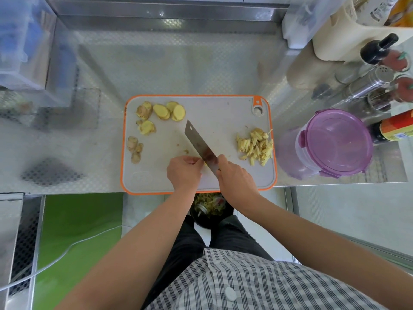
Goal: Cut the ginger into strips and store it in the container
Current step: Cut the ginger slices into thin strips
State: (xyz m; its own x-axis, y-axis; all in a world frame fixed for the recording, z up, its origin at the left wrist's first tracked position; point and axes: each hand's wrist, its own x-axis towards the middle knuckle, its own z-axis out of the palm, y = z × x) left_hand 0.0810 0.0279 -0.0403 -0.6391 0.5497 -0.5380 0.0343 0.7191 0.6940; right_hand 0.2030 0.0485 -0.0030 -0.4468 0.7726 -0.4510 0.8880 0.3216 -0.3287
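Two hands are working near the front edge of the grey cutting board (212,117). The right hand (234,177) is wrapped tight round the cleaver (200,146) at the handle end, with the blade angled away to the upper left. The left hand (184,170) has its fingers curled in, pinching a small bit of ginger (204,163) right against the blade, mostly hidden. Ginger strips (256,145) are piled at the board's right edge, slices (169,110) sit top left, and knobby pieces (135,148) lie below them. The purple-lidded container (335,139) sits just right of the board, lid on.
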